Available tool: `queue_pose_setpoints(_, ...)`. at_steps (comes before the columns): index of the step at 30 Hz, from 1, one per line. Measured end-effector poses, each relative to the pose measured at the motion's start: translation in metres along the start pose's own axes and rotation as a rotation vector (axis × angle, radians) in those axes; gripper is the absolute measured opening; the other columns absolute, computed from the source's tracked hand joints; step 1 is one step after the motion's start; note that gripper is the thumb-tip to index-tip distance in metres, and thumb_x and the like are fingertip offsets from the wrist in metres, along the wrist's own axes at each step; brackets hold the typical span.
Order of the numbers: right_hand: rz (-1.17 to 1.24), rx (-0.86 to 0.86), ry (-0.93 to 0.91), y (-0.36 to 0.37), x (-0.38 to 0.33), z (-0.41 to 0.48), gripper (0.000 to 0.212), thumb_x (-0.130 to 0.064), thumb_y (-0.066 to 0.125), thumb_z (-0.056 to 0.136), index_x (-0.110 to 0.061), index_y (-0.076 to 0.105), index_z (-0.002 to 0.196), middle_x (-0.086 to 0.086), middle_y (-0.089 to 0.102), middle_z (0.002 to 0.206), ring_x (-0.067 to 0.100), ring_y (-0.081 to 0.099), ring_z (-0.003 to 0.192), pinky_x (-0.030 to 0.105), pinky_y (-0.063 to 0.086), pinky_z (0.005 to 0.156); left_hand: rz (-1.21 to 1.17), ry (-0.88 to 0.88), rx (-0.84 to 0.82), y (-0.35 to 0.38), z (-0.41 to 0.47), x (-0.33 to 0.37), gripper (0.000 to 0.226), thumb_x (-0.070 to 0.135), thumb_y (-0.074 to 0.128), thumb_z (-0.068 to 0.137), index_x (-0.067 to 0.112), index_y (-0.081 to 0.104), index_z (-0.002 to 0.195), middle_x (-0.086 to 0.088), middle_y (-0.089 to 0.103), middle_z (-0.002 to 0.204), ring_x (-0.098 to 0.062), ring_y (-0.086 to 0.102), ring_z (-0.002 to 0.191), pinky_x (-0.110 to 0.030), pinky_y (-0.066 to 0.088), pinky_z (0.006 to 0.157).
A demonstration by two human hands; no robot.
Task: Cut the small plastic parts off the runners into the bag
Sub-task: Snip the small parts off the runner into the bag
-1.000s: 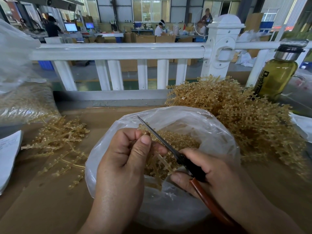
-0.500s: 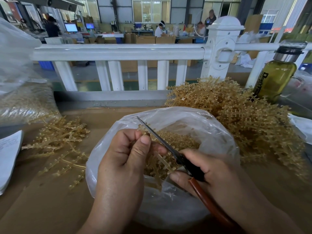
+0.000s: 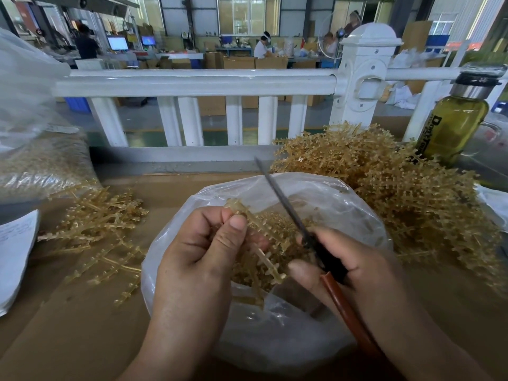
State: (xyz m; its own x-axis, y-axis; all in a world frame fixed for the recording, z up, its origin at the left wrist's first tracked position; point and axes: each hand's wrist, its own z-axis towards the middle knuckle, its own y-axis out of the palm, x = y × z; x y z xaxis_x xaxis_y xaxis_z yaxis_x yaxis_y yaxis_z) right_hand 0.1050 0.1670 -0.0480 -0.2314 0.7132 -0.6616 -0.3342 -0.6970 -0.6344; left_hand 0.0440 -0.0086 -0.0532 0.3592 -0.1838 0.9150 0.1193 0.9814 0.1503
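Swung up since a second ago, the scissors [image 3: 286, 204] now point steeply toward the far edge, tip past the bag's rim, where before they slanted leftward across the runner. Nearest, the right hand [image 3: 346, 268] has its fingers curled round the scissors' black and red handles, and the blades read as one thin line. The left hand [image 3: 198, 259] pinches a tan runner [image 3: 268, 261] between thumb and curled fingers, holding it over the open mouth of the clear bag [image 3: 275, 339]. The bag stands at the near edge of the brown surface [image 3: 68, 339] and holds cut parts. Toward the left edge lie loose runners [image 3: 101, 224], near white paper [image 3: 13, 257]. Toward the right edge is a big heap of runners [image 3: 398, 210]. At the far right corner stands a green bottle [image 3: 453, 127], before a white railing [image 3: 192, 83].
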Motion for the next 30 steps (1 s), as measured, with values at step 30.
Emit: queue_pose_setpoints(30, 0.53, 0.004, -0.008, 0.021, -0.013, -0.003, 0.039, -0.021, 0.081, 0.08, -0.047, 0.063, 0.103, -0.019, 0.07, 0.088, -0.002, 0.069, 0.082, 0.009, 0.051, 0.068, -0.062, -0.111, -0.184, 0.005, -0.009, 0.006, 0.025, 0.043, 0.059, 0.097, 0.032, 0.077, 0.11, 0.002, 0.079, 0.104, -0.014, 0.075, 0.096, -0.012, 0.054, 0.074)
